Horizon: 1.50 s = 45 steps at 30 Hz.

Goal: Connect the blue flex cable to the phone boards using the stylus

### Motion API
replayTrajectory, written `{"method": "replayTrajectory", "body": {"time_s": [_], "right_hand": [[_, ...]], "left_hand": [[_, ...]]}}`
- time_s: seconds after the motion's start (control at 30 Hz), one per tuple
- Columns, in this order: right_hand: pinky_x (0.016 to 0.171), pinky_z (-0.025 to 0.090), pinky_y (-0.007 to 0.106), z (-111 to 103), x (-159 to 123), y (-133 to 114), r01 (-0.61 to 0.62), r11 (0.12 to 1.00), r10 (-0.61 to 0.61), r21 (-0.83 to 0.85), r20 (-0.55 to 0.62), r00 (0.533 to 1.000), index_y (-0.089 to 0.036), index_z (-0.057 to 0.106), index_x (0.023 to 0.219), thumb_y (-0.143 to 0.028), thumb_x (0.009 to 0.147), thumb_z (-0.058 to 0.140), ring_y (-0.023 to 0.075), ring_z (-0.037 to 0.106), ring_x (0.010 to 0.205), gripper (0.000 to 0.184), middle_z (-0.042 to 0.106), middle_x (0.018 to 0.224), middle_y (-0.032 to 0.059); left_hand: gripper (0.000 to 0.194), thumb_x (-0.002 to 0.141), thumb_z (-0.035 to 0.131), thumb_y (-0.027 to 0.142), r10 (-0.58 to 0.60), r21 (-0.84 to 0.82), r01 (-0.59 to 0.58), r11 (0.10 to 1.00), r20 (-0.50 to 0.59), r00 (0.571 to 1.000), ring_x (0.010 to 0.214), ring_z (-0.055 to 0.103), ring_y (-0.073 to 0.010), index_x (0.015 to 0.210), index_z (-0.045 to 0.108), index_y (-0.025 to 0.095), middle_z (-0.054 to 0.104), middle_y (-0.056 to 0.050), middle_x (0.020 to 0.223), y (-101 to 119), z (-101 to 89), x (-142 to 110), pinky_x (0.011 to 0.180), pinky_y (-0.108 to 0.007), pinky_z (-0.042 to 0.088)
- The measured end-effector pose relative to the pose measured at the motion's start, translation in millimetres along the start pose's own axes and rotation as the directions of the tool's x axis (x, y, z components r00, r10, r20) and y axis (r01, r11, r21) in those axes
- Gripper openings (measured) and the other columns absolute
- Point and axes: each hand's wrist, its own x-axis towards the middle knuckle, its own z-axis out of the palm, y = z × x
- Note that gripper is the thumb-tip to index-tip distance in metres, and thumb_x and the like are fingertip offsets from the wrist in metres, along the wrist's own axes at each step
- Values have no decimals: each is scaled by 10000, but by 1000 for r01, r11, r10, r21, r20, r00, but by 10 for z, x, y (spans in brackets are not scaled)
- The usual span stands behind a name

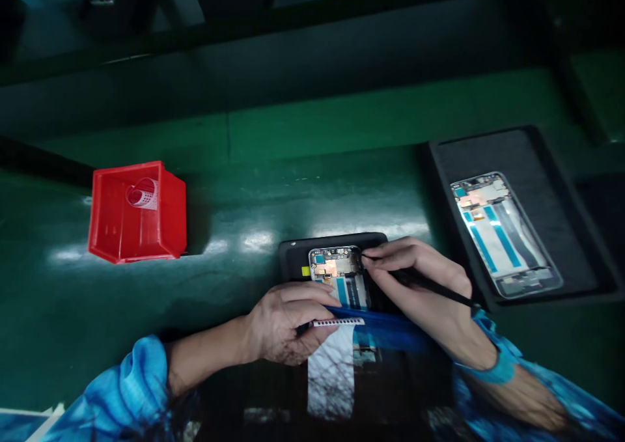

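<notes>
Working, it seems, at the far right corner of an opened silver-framed phone body with copper-coloured parts and blue strips (336, 269), set on a small black tray (293, 253) near the front edge of the green worktop (234, 201). Clamping thumb and fingers of the right hand (432, 269) on a slim black tool (439, 289); cannot tell whether touching the corner with its tip. Pinching a pale, dot-edged strip (332, 364) between closed fingers of the left hand (288, 318), just over the phone body. Probably calling next for a steady right wrist and a light tip. Having a red plastic bin (173, 217) towards the worktop's left edge, a larger black tray (541, 175) towards its right, bearing a second opened phone body (508, 234).
</notes>
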Motion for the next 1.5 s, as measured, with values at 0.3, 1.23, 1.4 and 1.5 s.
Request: {"method": "replayTrajectory", "body": {"time_s": [0.3,1.23,1.4,1.5], "right_hand": [[629,663,212,-22,152,94,160,987,-160,0,-23,987,-309,700,793,-61,821,804,172,801,689,271,808,789,32],[779,698,213,-148,-126,-343,101,961,-164,256,237,957,-282,668,911,-293,1075,585,178,832,803,184,816,895,57],[782,706,235,-141,-157,-342,46,956,-120,289,241,963,-285,703,901,-232,1023,648,193,833,804,143,828,918,44],[799,703,224,-142,-166,-333,72,960,-138,270,236,962,-277,691,911,-262,1062,589,180,829,800,183,822,913,57]], "left_hand": [[100,949,744,171,16,-1,-16,1000,10,1000,995,825,-217,968,675,101,807,-111,1025,23,-29,52,1049,-270,651],[156,1026,620,136,38,-7,-37,999,144,989,1135,793,-279,1029,719,16,762,-212,1192,19,-105,67,1113,-365,594],[186,1080,548,156,29,43,-35,998,136,990,1266,736,-298,1069,700,50,780,-178,1189,22,-101,57,1121,-330,584],[159,1070,566,151,34,49,-42,998,141,989,1290,729,-277,1092,698,65,787,-174,1189,22,-107,42,1169,-304,555]]}}
